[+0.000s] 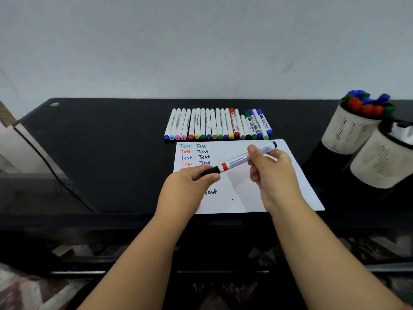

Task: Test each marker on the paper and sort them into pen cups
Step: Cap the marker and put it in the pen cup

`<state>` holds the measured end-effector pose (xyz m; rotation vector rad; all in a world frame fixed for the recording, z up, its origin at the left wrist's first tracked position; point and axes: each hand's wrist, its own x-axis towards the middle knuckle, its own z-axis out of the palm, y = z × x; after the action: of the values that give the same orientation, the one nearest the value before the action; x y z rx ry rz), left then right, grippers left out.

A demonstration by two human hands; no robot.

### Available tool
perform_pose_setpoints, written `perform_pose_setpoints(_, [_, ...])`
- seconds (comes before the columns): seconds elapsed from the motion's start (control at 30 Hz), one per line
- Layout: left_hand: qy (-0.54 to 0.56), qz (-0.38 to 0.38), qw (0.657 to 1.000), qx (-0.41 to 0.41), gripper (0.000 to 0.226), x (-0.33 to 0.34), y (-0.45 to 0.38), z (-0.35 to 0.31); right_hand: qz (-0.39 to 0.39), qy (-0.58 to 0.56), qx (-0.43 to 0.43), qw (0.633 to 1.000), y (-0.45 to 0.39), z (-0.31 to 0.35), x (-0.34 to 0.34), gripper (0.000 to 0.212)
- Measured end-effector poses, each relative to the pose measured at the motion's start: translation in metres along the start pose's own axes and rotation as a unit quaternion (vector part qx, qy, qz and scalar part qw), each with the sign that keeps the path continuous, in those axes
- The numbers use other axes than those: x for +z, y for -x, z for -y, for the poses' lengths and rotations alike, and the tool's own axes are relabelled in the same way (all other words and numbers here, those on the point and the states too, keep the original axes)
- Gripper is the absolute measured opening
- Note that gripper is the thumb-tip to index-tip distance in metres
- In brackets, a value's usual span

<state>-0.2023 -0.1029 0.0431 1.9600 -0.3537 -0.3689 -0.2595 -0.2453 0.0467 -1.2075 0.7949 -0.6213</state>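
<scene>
Over the paper (268, 189), left hand (190, 182) pinches the black cap (210, 170), right hand (270, 171) grips the whiteboard marker (239, 161) barrel; capping or uncapping, unclear, then testing or a pen cup (350, 130).

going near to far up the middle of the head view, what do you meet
left hand and right hand holding the marker → paper with Test words → row of markers → far table edge → wall
</scene>
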Motion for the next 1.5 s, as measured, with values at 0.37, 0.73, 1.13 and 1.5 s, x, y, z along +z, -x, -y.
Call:
perform_pose_setpoints(0.37, [-0.052,0.052,0.997,0.008,0.012,-0.015,0.020,-0.031,0.054,0.527,-0.394,0.751,0.021,0.010,-0.021,0.033])
perform_pose_setpoints(0.73, [-0.095,0.172,0.979,0.060,0.045,0.043,0.002,-0.059,-0.036,0.431,-0.419,0.798,-0.002,0.063,-0.115,0.022])
perform_pose_setpoints(1.13, [-0.330,0.238,0.902,0.145,0.069,0.128,-0.052,-0.040,-0.156,0.442,-0.381,0.797,-0.036,0.110,-0.205,0.025])
perform_pose_setpoints(1.5, [-0.389,0.224,0.879,0.160,0.071,0.139,-0.063,-0.023,-0.166,0.510,-0.272,0.799,-0.057,0.097,-0.220,0.025])
